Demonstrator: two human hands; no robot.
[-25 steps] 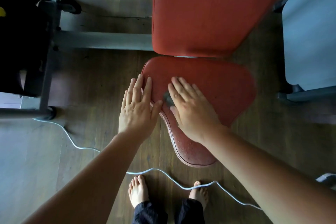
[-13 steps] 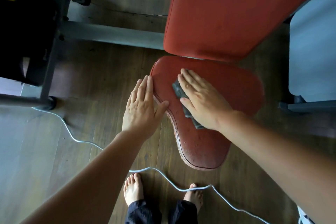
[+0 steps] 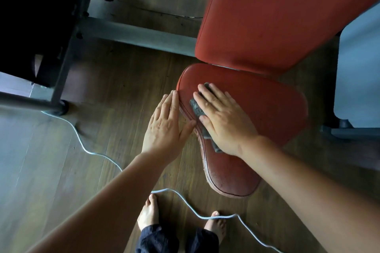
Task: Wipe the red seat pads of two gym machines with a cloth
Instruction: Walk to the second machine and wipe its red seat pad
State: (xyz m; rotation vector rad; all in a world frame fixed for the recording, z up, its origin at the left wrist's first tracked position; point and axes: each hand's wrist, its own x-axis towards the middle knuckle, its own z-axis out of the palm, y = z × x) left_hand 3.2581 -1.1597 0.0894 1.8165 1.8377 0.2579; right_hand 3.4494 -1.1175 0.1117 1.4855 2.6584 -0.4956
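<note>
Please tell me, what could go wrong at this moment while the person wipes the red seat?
The white cable lies across the floor at the bare feet, so a step could catch it. The grey cloth sits under the flat right hand near the seat pad edge and might slide off. The left hand beside that edge could be bumped.

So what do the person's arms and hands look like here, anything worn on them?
Both arms are bare right up to the frame edge, with no sleeves in view. The left hand and right hand wear no gloves, and no rings, watch or bands show. The fingers are uncovered.
</note>
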